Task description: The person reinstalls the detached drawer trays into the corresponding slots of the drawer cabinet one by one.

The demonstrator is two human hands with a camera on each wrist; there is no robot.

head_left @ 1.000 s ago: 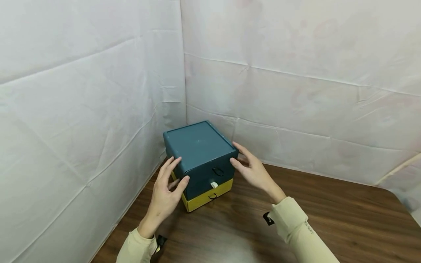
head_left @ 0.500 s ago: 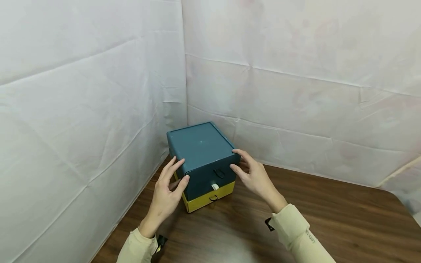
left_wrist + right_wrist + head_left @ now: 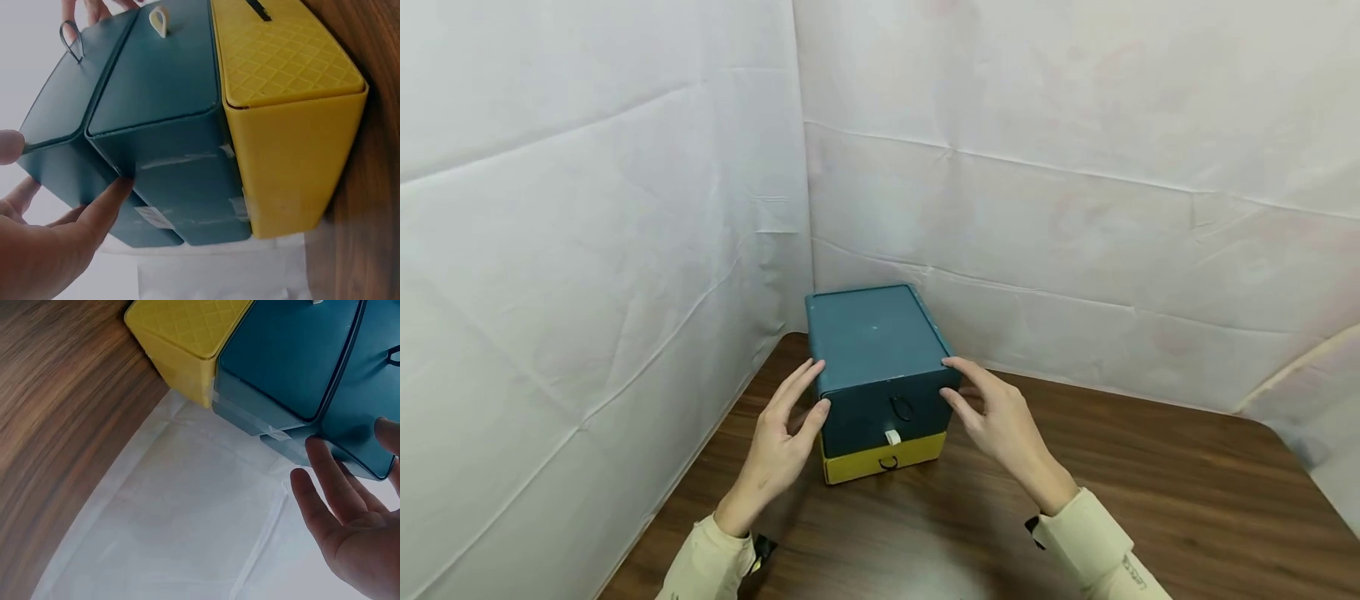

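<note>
A stacked drawer box stands on the table, with two teal drawer units (image 3: 880, 329) above a yellow drawer unit (image 3: 883, 458). My left hand (image 3: 778, 450) holds its upper left front corner, fingers along the side and thumb at the front edge. In the left wrist view, the fingertips (image 3: 119, 187) lie by the seam between the teal units. At the upper right corner, my right hand (image 3: 1011, 425) has its index finger on the top edge and its thumb before the front. A black loop pull (image 3: 901, 408) and a white tab (image 3: 892, 437) show on the teal fronts.
The dark wood table (image 3: 1112, 475) extends to the right and toward me. White cloth walls (image 3: 625, 250) meet in a corner behind the box. A black loop pull (image 3: 889, 463) sits on the yellow front.
The drawer box has turned so its front faces me more squarely, its right front corner coming nearer. My right hand has moved nearer and rightward with it; the left has stayed at its corner.
</note>
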